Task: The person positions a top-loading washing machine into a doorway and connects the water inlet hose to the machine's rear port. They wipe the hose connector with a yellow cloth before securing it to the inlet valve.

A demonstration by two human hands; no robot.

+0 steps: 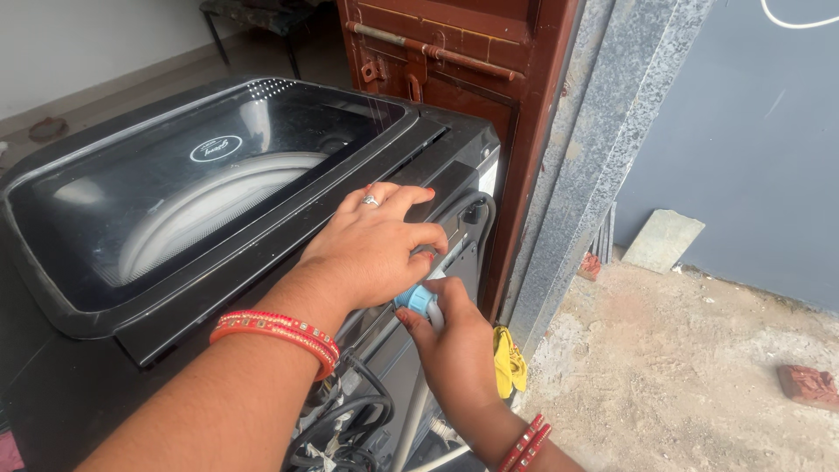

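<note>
While the left hand (371, 249) rests flat on the washing machine (131, 288), the right hand (450, 336) grips a blue hose connector (416, 300).

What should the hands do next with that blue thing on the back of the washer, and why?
Probably keep twisting the blue hose connector with the right hand. Its fingers already pinch it at the washing machine's back, while the left hand rests on top, steadying.

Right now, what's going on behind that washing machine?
A person leans over the back of a top-loading washing machine. The left hand rests on its rear edge, while the right hand grips a blue hose connector at the back panel. Black cables hang below, and a yellow cloth lies beside the machine.
</note>
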